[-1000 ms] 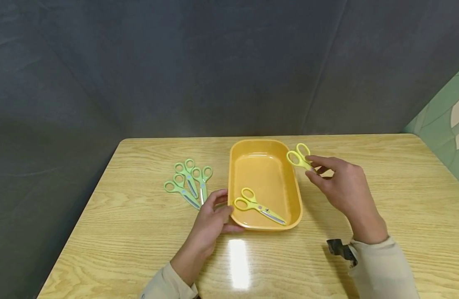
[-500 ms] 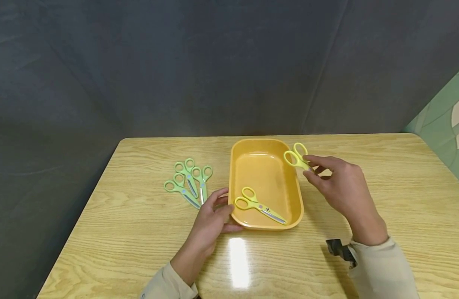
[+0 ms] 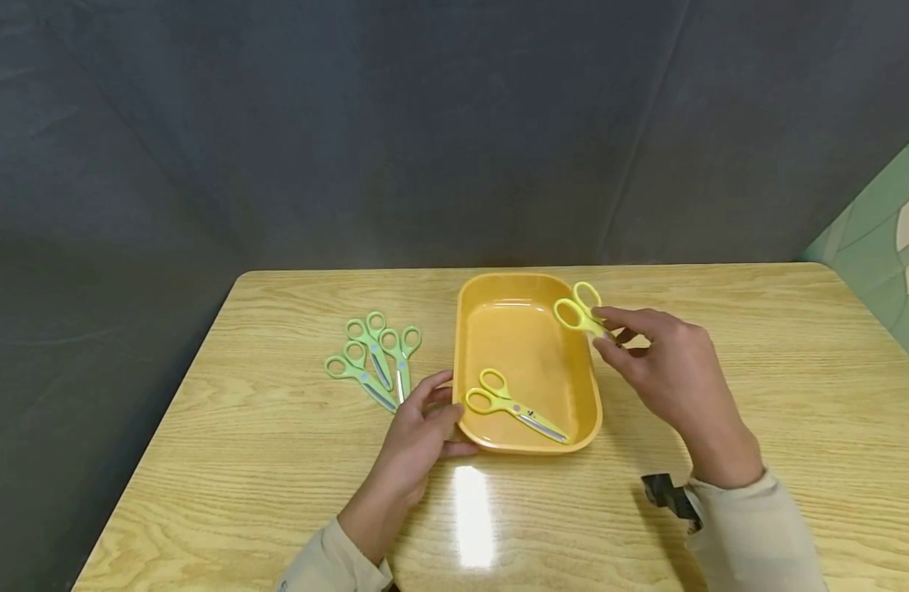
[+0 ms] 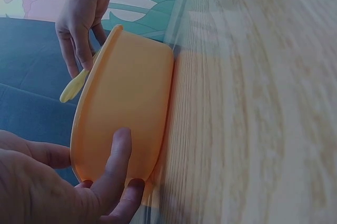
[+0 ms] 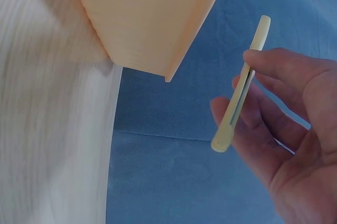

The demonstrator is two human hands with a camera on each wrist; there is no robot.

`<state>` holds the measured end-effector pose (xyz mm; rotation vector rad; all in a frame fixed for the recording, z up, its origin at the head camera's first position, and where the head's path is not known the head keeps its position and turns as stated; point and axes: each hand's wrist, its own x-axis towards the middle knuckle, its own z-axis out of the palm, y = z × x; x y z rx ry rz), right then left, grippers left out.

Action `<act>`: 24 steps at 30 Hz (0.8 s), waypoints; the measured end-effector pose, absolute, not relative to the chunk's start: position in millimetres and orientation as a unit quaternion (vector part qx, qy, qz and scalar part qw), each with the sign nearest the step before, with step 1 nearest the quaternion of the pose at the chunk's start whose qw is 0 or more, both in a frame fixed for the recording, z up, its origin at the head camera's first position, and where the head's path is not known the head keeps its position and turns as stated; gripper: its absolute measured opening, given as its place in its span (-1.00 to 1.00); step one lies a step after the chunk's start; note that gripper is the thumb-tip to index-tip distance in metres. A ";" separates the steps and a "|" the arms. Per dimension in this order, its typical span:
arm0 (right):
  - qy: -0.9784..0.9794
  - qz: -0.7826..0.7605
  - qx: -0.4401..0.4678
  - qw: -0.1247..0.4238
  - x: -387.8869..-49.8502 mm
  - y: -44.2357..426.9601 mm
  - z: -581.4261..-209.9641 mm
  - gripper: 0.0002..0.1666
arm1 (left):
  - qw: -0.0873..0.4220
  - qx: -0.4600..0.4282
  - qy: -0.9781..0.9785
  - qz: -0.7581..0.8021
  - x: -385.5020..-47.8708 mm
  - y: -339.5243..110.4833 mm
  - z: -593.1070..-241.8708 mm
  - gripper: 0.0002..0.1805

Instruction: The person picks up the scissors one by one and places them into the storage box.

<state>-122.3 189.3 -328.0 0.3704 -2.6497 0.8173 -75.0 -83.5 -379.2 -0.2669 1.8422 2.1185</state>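
Yellow-handled scissors [image 3: 590,326] are pinched by their blades between the thumb and fingers of my right hand [image 3: 672,366]. Their finger loops hang over the right rim of an orange-yellow plastic tray [image 3: 514,341]. In the right wrist view these scissors [image 5: 230,121] show edge-on, apart from the tray's wall. A second pair of yellow scissors [image 3: 515,409] lies inside the tray at the near end, loops to the left. My left hand [image 3: 413,440] grips the tray's near left corner, thumb at the rim; its fingers [image 4: 116,163] press the outer wall in the left wrist view.
Three green-handled scissors [image 3: 364,376] lie in a loose group on the wooden table [image 3: 277,493], left of the tray and close to my left fingers. A dark cloth [image 3: 454,148] hangs behind the table's far edge. A black strap sits at my right cuff.
My right hand has moved slightly left with the yellow scissors, bringing their loops further over the tray. The left hand keeps its grip, and the green scissors lie as before.
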 end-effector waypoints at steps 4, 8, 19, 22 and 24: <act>-0.932 0.291 0.134 0.169 -122.1 187.0 -328.7 -0.61 | 0.162 -0.093 0.644 0.742 -74.9 -83.5 -379.2 -0.40; -0.931 0.290 0.144 0.170 -121.4 184.7 -329.4 -0.61 | 0.161 -0.093 0.644 0.742 -74.8 -83.5 -379.0 -0.40; -0.926 0.298 0.161 0.165 -119.3 174.8 -329.3 -0.59 | 0.161 -0.083 0.653 0.735 -74.2 -84.4 -378.5 -0.41; -0.925 0.297 0.166 0.167 -118.9 172.2 -329.1 -0.59 | 0.160 -0.084 0.657 0.732 -74.3 -84.3 -378.4 -0.42; -0.925 0.297 0.169 0.168 -118.4 170.8 -328.8 -0.59 | 0.160 -0.084 0.659 0.730 -74.3 -84.3 -378.7 -0.42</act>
